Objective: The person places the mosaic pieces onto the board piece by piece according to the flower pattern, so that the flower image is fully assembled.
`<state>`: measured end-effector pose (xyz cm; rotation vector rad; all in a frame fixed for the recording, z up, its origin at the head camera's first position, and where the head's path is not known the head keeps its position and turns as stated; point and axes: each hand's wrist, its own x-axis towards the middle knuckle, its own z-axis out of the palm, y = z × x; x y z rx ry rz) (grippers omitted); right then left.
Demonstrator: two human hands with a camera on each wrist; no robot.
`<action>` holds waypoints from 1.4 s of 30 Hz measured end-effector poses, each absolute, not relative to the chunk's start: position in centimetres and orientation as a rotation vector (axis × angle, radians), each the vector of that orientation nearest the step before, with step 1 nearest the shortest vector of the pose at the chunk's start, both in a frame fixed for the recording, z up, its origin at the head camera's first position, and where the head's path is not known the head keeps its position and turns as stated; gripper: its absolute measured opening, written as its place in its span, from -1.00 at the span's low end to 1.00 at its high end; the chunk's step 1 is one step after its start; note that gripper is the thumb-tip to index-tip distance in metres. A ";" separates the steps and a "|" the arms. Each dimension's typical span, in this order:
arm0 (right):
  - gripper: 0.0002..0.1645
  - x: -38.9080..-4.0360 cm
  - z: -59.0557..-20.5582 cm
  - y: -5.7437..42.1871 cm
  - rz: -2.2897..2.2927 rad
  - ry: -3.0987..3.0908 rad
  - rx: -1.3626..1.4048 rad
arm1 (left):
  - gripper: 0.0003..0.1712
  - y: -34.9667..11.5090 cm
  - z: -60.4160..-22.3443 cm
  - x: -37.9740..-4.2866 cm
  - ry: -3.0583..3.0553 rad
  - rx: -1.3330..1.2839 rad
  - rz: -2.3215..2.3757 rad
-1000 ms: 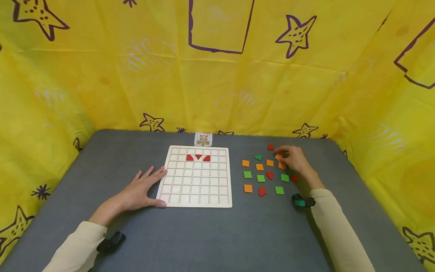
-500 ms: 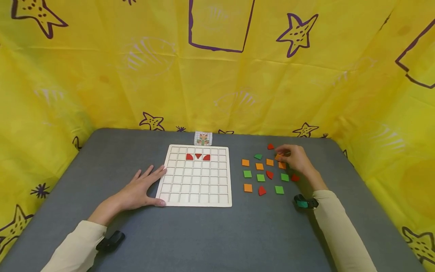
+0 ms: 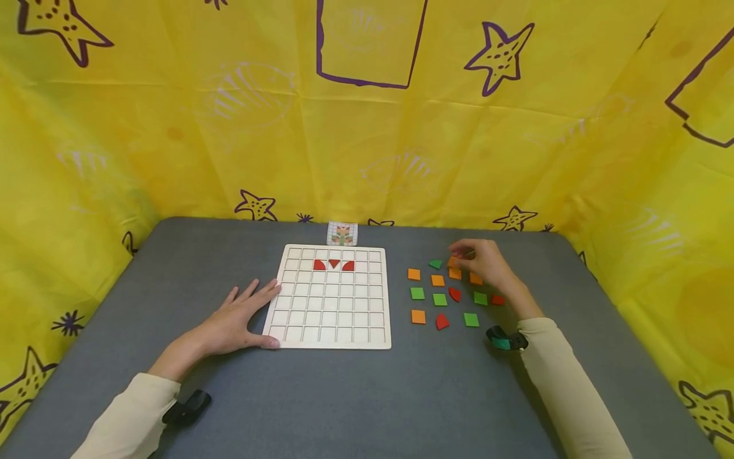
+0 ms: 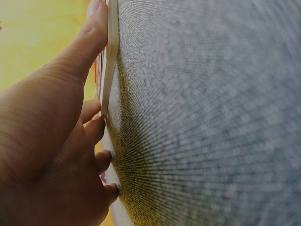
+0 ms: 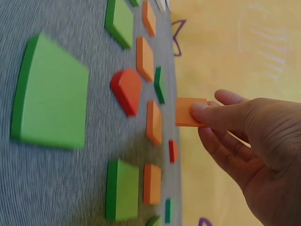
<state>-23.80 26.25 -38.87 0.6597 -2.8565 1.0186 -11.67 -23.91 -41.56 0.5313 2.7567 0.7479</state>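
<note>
My left hand lies at the left side of a cream gridded board. Its fingers are spread, the thumb on the near left corner and fingertips along the side edge. Three red pieces sit in a row in the board's upper cells: a triangle between two curved-edged ones. Over the loose tiles at the right, my right hand pinches an orange square tile between thumb and fingers. In the right wrist view that tile is raised off the table, above another orange tile.
Loose orange, green and red tiles lie in rough rows right of the board. A small pattern card lies behind the board's far edge. Yellow patterned cloth rises behind the grey table and along its sides.
My right hand has lifted the orange tile and moved left with it, over the tiles at the back. The left hand and the board have stayed in place.
</note>
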 end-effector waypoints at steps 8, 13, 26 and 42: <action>-0.65 -23.8 -38.8 23.9 1.049 -2.850 0.713 | 0.32 -23.9 -41.5 -11.7 2.753 0.526 0.752; -0.66 -23.9 -39.2 22.6 1.053 -2.823 0.775 | 0.32 -23.9 -41.5 -11.7 2.750 0.520 0.744; -0.69 -23.9 -39.1 19.8 1.071 -2.823 0.823 | 0.34 -23.8 -41.4 -11.8 2.755 0.523 0.729; -0.74 -24.0 -38.9 16.0 1.142 -2.715 0.980 | 0.34 -23.8 -41.5 -11.9 2.750 0.534 0.734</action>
